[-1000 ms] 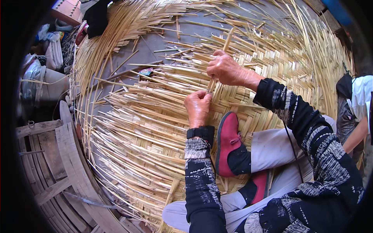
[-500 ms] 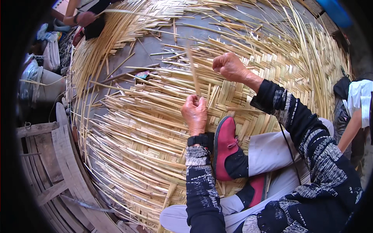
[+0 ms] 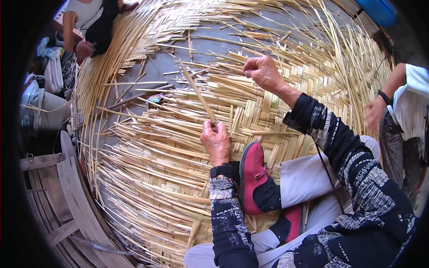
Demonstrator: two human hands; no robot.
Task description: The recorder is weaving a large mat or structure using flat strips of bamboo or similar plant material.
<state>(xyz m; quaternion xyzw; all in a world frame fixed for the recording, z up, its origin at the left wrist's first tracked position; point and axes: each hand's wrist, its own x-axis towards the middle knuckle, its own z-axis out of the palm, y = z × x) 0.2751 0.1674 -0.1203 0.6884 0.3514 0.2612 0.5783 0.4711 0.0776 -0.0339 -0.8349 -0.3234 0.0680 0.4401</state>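
In my left hand (image 3: 216, 140) a flat, tan reed strip (image 3: 195, 89) is pinched between thumb and fingers, its free end slanting up and away to the left. My right hand (image 3: 264, 73) is raised to the far right of it, above the woven part, with fingers curled closed; whatever they may hold is hidden. Under both hands spreads a large reed mat (image 3: 263, 118), woven on the right and toward me. Many loose strip ends (image 3: 147, 147) stick out from its left side. My red shoe (image 3: 254, 174) rests on the mat beside my left wrist.
A person (image 3: 85, 27) is at the far left beside more reeds; another person's hand (image 3: 374, 111) is at the right. A wooden frame (image 3: 80, 192) and a pale bucket (image 3: 53, 111) stand at the left. A small colourful packet (image 3: 155, 98) lies among the reeds.
The strip in my left hand has tipped from nearly upright to slanting left. My right hand stays closed. The person at right has brought a hand into view; the one at far left has moved.
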